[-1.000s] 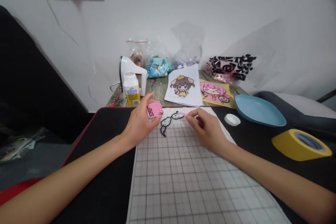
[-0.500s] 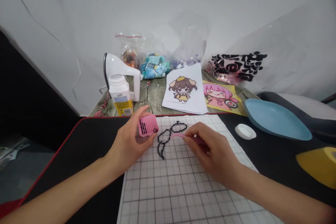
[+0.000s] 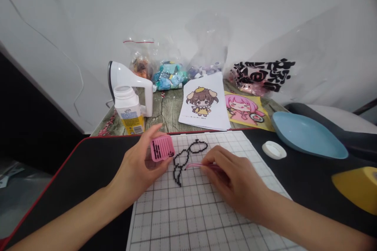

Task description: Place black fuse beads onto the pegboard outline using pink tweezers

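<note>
Our left hand (image 3: 137, 162) pinches a ridged pink tray (image 3: 162, 148) between thumb and fingers; our right hand (image 3: 235, 182) pinches slender tweezers (image 3: 194, 164) beside the curling, black-beaded outline (image 3: 188, 150) at eleven o'clock on the gridded board (image 3: 182, 215).

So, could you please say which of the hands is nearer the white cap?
Right: the right hand is left of the white cap; the left hand is much farther left.

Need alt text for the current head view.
A person's left hand holds a small pink ridged tray of black beads while the right hand holds pink tweezers by a black bead outline on a white gridded board. Beyond: a cartoon printout and an uncapped white-and-yellow bottle.
</note>
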Demonstrator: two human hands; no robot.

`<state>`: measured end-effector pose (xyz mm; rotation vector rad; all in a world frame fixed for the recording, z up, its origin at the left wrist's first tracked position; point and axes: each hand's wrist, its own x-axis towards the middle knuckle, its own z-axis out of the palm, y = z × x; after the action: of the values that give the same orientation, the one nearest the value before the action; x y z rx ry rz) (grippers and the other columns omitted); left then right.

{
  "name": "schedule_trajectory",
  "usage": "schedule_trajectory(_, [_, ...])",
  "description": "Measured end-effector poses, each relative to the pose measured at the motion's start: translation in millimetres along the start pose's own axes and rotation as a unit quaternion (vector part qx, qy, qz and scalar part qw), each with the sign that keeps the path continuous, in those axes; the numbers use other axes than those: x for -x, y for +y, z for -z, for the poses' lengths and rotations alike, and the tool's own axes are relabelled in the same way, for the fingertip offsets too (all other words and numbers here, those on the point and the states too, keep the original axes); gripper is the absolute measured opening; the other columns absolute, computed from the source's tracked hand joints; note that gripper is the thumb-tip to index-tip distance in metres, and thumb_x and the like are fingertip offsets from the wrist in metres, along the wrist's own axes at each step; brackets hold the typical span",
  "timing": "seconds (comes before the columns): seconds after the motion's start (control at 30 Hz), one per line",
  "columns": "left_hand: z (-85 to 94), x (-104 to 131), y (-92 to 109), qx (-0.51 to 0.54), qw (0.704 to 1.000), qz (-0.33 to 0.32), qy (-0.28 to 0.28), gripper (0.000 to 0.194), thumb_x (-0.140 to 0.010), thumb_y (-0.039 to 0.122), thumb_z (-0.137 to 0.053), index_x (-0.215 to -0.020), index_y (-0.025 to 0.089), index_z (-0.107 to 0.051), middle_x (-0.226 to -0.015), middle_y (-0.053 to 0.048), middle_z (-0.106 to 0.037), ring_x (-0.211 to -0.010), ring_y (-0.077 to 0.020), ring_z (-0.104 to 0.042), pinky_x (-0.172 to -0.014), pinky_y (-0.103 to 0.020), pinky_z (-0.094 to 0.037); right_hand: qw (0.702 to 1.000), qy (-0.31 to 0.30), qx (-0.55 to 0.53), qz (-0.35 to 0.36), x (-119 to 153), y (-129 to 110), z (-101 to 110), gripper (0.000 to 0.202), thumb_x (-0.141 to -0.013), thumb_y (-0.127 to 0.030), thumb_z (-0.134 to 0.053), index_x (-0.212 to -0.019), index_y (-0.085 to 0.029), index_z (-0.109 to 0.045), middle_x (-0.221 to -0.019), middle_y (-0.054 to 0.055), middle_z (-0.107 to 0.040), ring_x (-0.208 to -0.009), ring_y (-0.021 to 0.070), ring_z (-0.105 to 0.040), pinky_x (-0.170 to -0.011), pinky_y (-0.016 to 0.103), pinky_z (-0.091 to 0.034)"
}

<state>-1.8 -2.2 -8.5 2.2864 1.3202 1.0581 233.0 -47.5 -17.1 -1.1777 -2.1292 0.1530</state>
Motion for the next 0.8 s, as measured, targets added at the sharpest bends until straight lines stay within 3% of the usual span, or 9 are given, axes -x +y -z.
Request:
schedule_trajectory(0.23, [0.8,0.7,-3.4,0.006,0.999,0.031,0.006,0.063,-0.081,0.031,-0.066,-0.137,0.027,-0.038,-0.119,-0.005,-0.066,-0.105,-0.0215,-0.067,-0.092,-0.038,-0.055,0.998,0.003,0.038,0.050,1.9,-2.8,-0.2,0.014,-0.098,-0.022,-0.040,-0.089,-0.020,-0.051,-0.078,0.001,-0.060,-0.061,0.0128,-0.056,-0.048,0.024,-0.037])
schedule_trajectory(0.5, [0.5,0.1,-5.2,0.003,0.999,0.037,0.005,0.063,-0.081,0.034,-0.065,-0.137,0.027,-0.039,-0.119,-0.006,-0.066,-0.104,-0.0233,-0.067,-0.093,-0.044,-0.054,0.998,0.017,0.038,0.036,-0.1,-1.2,3.0,0.014,-0.098,-0.022,-0.040,-0.089,-0.019,-0.051,-0.078,0.001,-0.060,-0.061,0.0127,-0.056,-0.048,0.024,-0.038])
schedule_trajectory(0.67, [0.5,0.8,-4.8,-0.002,0.999,0.034,0.003,0.064,-0.080,0.036,-0.066,-0.137,0.027,-0.039,-0.120,-0.006,-0.067,-0.106,-0.0240,-0.067,-0.093,-0.043,-0.055,0.998,0.037,0.039,0.016,-3.2,8.0,6.0,0.013,-0.097,-0.023,-0.045,-0.088,-0.019,-0.053,-0.079,0.001,-0.059,-0.051,0.0083,-0.048,-0.045,0.022,-0.034])
schedule_trajectory(0.8, [1.7,2.5,-4.9,-0.014,1.000,0.024,0.006,0.063,-0.081,0.035,-0.066,-0.137,0.027,-0.039,-0.120,-0.006,-0.067,-0.106,-0.0238,-0.067,-0.092,-0.041,-0.056,0.999,0.036,0.034,0.005,-3.8,11.3,5.3,0.012,-0.096,-0.023,-0.046,-0.088,-0.018,-0.055,-0.078,0.001,-0.059,-0.051,0.0079,-0.048,-0.045,0.022,-0.033])
